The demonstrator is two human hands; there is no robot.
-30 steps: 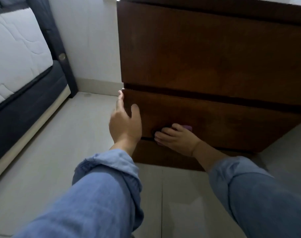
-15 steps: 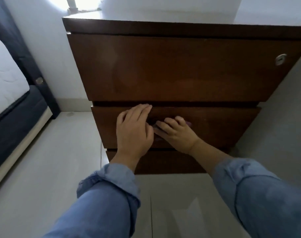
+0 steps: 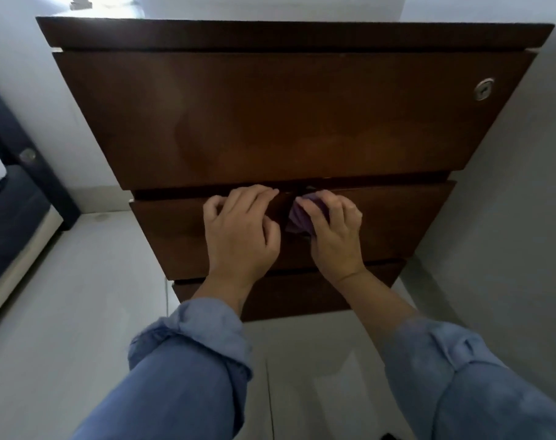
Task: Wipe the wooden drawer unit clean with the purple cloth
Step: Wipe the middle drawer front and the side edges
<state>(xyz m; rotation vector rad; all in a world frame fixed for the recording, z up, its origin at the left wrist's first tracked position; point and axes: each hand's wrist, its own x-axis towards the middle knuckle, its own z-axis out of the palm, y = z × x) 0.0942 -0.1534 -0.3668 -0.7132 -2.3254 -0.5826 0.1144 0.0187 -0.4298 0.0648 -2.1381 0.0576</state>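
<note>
The dark wooden drawer unit [image 3: 289,115] stands against a white wall, with a tall top drawer, a middle drawer and a low bottom drawer. My right hand [image 3: 333,230] clutches the crumpled purple cloth [image 3: 297,219] against the middle drawer's front, just under the gap below the top drawer. Most of the cloth is hidden under my fingers. My left hand [image 3: 241,233] lies beside it on the same drawer front, fingertips curled at the drawer's upper edge, holding nothing that I can see.
A round metal lock [image 3: 483,89] sits at the top drawer's right end. A bed with a dark frame [image 3: 22,198] stands at the left. Pale floor tiles [image 3: 73,312] spread in front of the unit. White walls flank the unit.
My view has swung left and up, centring the unit. My left hand came from the drawer's left corner to its middle. My right hand slid up with the cloth to the drawer's top edge.
</note>
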